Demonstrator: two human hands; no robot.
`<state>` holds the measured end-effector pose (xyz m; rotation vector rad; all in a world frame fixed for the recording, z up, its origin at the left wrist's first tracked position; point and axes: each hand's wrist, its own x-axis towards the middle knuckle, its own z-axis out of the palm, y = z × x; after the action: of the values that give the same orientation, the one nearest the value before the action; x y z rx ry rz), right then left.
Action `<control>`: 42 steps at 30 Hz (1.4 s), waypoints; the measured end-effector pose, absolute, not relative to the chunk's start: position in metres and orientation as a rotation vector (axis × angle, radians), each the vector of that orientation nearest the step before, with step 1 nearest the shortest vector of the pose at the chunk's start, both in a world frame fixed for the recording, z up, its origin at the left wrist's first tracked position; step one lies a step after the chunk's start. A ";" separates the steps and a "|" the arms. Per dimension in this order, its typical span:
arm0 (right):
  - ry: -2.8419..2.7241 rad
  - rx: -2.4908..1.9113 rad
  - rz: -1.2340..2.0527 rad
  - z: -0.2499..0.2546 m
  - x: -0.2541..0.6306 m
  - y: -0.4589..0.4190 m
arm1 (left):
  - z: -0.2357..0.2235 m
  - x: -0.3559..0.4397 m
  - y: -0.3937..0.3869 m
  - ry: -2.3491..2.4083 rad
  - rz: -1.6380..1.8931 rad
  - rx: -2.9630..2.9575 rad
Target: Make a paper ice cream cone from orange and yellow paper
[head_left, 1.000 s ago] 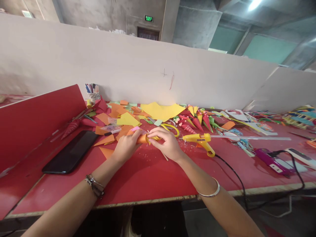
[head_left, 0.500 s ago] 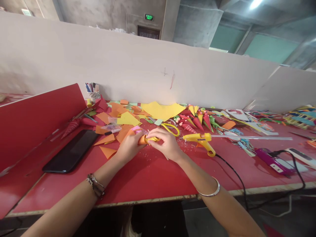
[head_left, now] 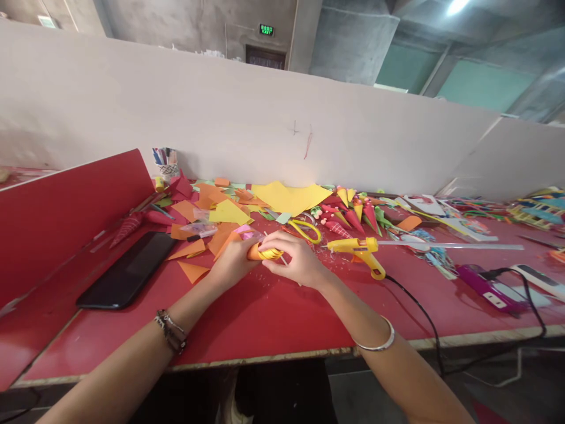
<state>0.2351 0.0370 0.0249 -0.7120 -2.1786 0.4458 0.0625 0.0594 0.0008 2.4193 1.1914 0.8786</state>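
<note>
Both my hands meet over the middle of the red table (head_left: 265, 318). My left hand (head_left: 232, 261) is closed round an orange paper cone (head_left: 255, 252) that has a yellow strip wound at its end. My right hand (head_left: 296, 257) pinches the same cone from the right, fingers curled over its yellow end. A yellow glue gun (head_left: 359, 251) lies just right of my right hand, its black cord running off the table's front edge. Yellow-handled scissors (head_left: 305, 228) lie just behind my hands.
Orange, yellow and red paper scraps (head_left: 220, 209) lie behind my hands, with finished paper cones (head_left: 353, 217) to the right. A black phone (head_left: 128, 271) lies at the left by a red divider (head_left: 66, 206). A pen cup (head_left: 165, 163), a purple device (head_left: 485, 288) and a clear ruler (head_left: 450, 245) are there too.
My hands have turned the cone slightly, and the yellow strip now shows more between them. The view has shifted a little; nothing else moved.
</note>
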 end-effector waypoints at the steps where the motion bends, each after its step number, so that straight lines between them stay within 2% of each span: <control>1: -2.211 -0.720 0.468 0.026 0.237 0.037 | 0.001 0.062 0.060 1.183 0.870 2.416; 7: -2.343 -0.762 0.534 0.034 0.243 0.036 | 0.000 0.061 0.063 1.198 0.842 2.413; 23: -2.259 -0.779 0.451 0.032 0.243 0.037 | 0.003 0.062 0.060 1.134 0.842 2.503; 33: -2.245 -0.754 0.526 0.031 0.244 0.041 | 0.002 0.060 0.061 1.234 0.720 2.603; 42: -2.174 -0.804 0.506 0.029 0.243 0.043 | -0.002 0.061 0.060 1.339 0.784 2.633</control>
<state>0.2429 0.0428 0.0290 -0.8041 -2.1738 0.5056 0.0614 0.0597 -0.0020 2.6331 1.3386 0.7844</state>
